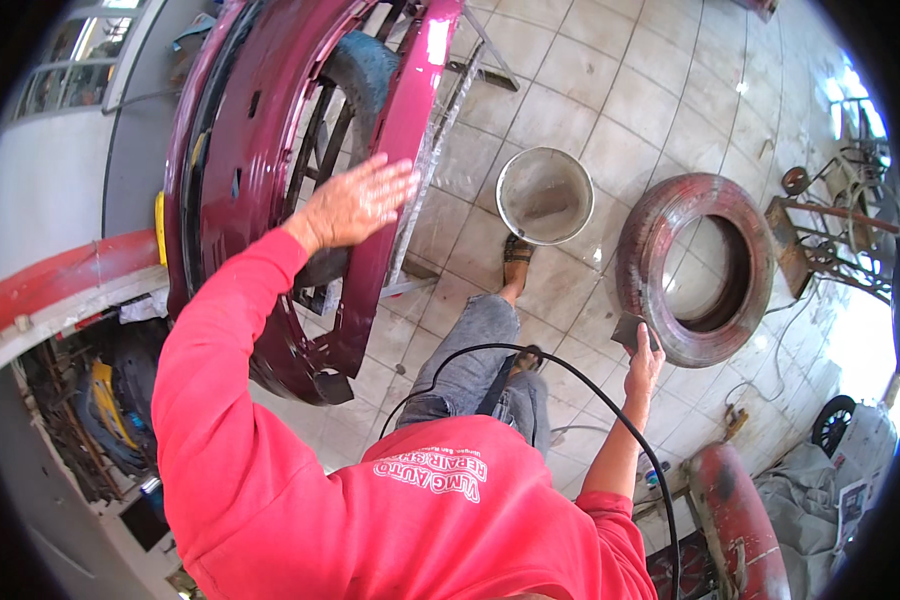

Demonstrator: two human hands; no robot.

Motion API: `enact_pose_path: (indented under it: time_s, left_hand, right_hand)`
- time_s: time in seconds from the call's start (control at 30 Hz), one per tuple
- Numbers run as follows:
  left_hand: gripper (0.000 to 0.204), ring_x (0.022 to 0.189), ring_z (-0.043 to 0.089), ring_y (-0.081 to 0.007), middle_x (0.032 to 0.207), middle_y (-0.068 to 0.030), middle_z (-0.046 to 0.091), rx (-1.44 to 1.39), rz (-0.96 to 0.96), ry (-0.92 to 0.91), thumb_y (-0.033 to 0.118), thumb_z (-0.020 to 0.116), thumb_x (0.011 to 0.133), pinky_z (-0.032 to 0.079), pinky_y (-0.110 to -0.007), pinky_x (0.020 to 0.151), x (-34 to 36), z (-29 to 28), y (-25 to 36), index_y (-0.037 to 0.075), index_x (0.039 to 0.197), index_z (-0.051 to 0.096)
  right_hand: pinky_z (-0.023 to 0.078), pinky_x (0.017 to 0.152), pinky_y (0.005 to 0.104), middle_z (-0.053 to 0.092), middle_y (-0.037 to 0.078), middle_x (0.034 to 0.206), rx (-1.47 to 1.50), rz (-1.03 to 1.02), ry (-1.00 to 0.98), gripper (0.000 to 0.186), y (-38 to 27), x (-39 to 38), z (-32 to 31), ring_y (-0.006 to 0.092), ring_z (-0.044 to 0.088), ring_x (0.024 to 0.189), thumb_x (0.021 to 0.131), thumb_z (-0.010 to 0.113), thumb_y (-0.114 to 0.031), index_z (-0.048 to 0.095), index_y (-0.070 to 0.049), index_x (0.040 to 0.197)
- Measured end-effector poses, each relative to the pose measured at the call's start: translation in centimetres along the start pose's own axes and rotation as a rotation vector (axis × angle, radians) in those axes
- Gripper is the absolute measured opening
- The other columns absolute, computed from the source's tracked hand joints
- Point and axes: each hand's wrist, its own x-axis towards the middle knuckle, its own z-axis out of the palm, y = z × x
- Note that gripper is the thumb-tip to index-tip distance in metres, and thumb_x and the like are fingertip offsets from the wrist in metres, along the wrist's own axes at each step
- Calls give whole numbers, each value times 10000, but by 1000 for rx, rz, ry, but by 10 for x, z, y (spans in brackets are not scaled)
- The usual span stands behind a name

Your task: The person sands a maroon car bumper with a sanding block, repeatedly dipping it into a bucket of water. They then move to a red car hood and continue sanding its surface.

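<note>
My left hand (360, 202) is open, fingers straight, over the glossy maroon bumper (240, 150), at its inner right strip; whether it touches the surface I cannot tell. The bumper rests on a metal stand (480, 70). In my right hand (642, 355), held out low to the right, is a small dark rectangular pad (628, 330), just in front of a red-stained tire (650, 270) lying on the tiled floor. A black cable (570, 370) arches across my legs and past my right arm.
A round pale bucket (545, 195) stands beside my foot. Metal carts or frames (810, 230) line the right side. A red-painted curved part (730, 500) and grey sheeting (800, 510) lie at lower right. Assorted parts (110, 420) sit under a ledge on the left.
</note>
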Motion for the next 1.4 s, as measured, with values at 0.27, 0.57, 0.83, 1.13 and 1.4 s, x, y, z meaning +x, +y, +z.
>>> enact_pose_path:
  time_s: [0.27, 0.57, 0.83, 1.13, 1.4]
  left_hand:
    - [561, 1547, 324, -231, 1586, -69, 492, 71, -96, 13, 339, 621, 958, 200, -442, 1290, -144, 54, 153, 34, 1428, 603]
    - [603, 1568, 263, -255, 1645, -98, 399, 95, -226, -55, 385, 604, 976, 221, -468, 1275, -256, 99, 275, 34, 1464, 563]
    - [500, 1510, 365, -346, 1554, -144, 498, -347, -412, -320, 395, 694, 915, 366, -527, 1193, -321, 163, 351, 89, 1310, 679]
    - [435, 1295, 595, -375, 1352, -202, 661, -703, -325, 388, 307, 710, 945, 490, -426, 1098, -176, 75, 336, 44, 1291, 689]
    - [348, 1006, 720, -200, 1191, -134, 723, -1447, -230, 329, 100, 753, 931, 618, -312, 746, -89, -26, 356, -7, 1252, 674]
  right_hand:
    - [598, 863, 377, 634, 172, 1258, 25, -80, 66, 685, 36, -78, -66, 249, 656, 1097, 906, 789, -464, 593, 43, 1323]
    - [608, 797, 475, 608, 174, 1248, 90, 241, 320, 668, 240, -212, -233, 309, 663, 1054, 908, 770, -434, 456, -18, 1326]
    - [598, 720, 529, 628, 162, 1216, 245, 556, 569, 445, 383, -347, -278, 326, 678, 1014, 894, 695, -198, 527, -96, 1293]
    - [632, 648, 440, 655, 232, 1241, -155, -34, -148, 770, 212, -285, -44, 312, 715, 954, 911, 620, -182, 298, 31, 1577]
    - [520, 950, 474, 640, 341, 1238, -645, -750, -413, 996, 37, -299, 120, 450, 653, 1121, 945, 649, -235, -27, 5, 1636]
